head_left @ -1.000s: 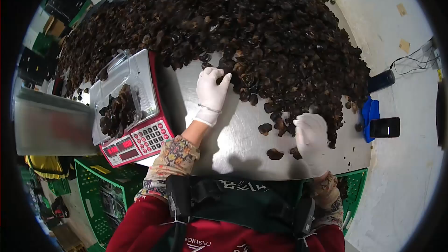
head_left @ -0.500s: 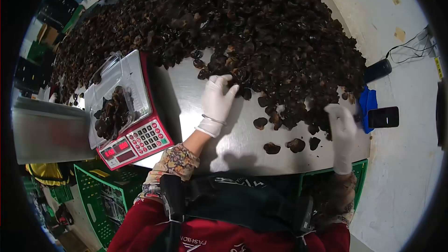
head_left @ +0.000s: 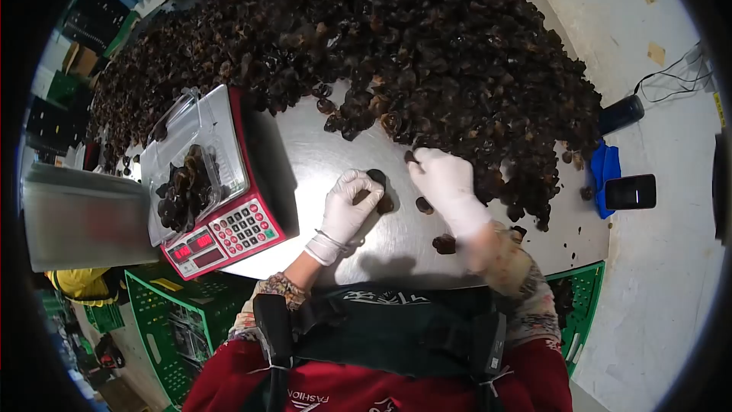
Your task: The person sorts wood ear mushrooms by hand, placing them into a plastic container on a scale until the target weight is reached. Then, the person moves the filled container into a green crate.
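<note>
left hand [head_left: 345,206] pinching round fungus piece [head_left: 377,176], no clear long axis, right hand [head_left: 446,181] loosely spread at pile [head_left: 427,46]

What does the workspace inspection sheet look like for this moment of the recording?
Surface: metal table, bare at the front.
Job's things: heap of dark dried fungus; loose pieces near the front edge; clear box, partly filled, on red scale.
Clutter: blue cloth, black device, dark cylinder at the right.
Hands: left hand gloved, fingers curled at a loose piece, grip unclear; right hand gloved, at the heap's edge.
Cables: black cable at far right.
Surroundings: green crates below; metal bin at left.
</note>
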